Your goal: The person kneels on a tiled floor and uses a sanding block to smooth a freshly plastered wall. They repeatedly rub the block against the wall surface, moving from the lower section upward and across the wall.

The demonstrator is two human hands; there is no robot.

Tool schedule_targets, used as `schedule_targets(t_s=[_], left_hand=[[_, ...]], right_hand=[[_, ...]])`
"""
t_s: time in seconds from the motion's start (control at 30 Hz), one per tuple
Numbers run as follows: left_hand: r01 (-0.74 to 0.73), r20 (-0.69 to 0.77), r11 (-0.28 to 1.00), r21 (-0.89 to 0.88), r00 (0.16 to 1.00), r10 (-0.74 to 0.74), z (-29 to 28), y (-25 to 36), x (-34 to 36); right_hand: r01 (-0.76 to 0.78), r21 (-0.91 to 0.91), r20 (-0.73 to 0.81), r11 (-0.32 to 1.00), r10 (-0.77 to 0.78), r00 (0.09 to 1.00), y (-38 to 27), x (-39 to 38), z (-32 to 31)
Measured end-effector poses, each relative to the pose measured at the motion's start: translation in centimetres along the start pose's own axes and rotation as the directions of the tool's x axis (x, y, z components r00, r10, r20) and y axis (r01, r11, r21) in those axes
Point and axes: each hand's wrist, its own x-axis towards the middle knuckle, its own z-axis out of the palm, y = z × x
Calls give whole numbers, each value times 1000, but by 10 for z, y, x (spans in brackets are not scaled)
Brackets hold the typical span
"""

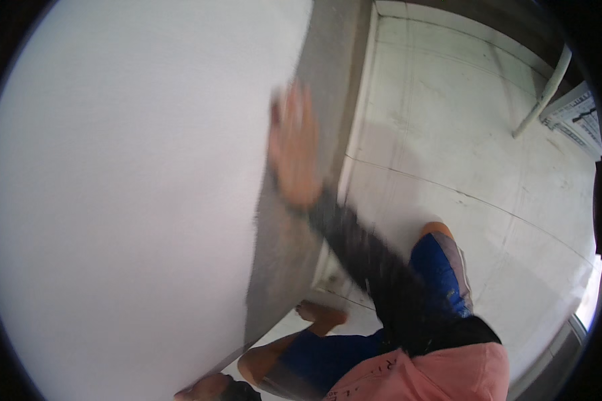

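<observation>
A large white sheet [127,187], cloth-like with a slightly ragged right edge, covers most of a grey-brown flat surface [274,247]. My right hand [294,150] lies along that edge, palm down and fingers stretched out, blurred by motion. It holds nothing that I can see. At the lower left, close to the near edge of the surface, part of my left hand [206,387] shows under a dark cuff. Its fingers are mostly hidden, so I cannot make out whether it grips anything.
Pale floor tiles [461,174] with dark joints lie to the right, below the surface. A white pole [545,93] and a printed package [578,123] are at the upper right. My bent legs, in blue shorts [334,361], are close by the surface's edge.
</observation>
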Motion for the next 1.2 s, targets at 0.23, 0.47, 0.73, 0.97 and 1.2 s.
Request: schedule_targets(t_s=[0.23, 0.47, 0.73, 0.97, 1.2], left_hand=[[-763, 551, -152, 628, 298, 780, -58, -139, 85], [-545, 444, 232, 806, 815, 372, -46, -104, 65], [-762, 215, 167, 625, 374, 902, 0, -15, 28], [-847, -135, 383, 369, 359, 923, 26, -6, 4], [-649, 435, 524, 551, 760, 483, -48, -76, 65]], right_hand=[[-1, 21, -178, 1000, 4, 984, 80, 42, 8], [-243, 134, 78, 961, 234, 969, -31, -257, -4], [-184, 194, -37, 963, 195, 980, 218, 51, 20], [-584, 33, 261, 811, 557, 789, -28, -261, -14], [-402, 32, -72, 915, 403, 912, 125, -103, 26]])
